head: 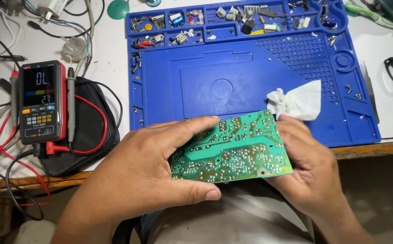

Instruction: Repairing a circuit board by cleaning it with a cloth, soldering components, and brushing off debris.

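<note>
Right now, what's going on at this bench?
A person is holding a green circuit board solder side up, just in front of the bench edge. The left hand takes its left end between thumb and fingers, and the right hand holds its right end together with a crumpled white tissue. Behind it lies a blue work mat with small parts in its trays. A red and black multimeter, switched on, sits to the left with its probes alongside.
</note>
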